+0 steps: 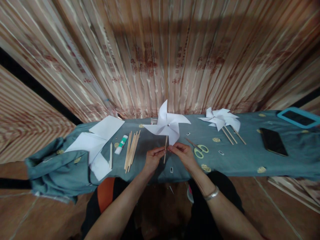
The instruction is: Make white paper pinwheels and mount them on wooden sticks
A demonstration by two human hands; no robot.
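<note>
A white paper pinwheel with a shiny pin at its centre stands upright in front of me on a thin wooden stick. My left hand is closed round the stick below the blades, its thumb and forefinger pinching it. The fingers of my right hand are pinched together at the tip of the lowest blade, close beside the stick. Just right of that hand lie scissors with light green handles. Left of my hands is a bundle of loose wooden sticks.
A glue stick, a white pen-like stick and white paper sheets lie left. Several pinwheels overlap at the back right. Farther right are a black phone and a blue-framed device. A curtain hangs behind the cloth-covered table.
</note>
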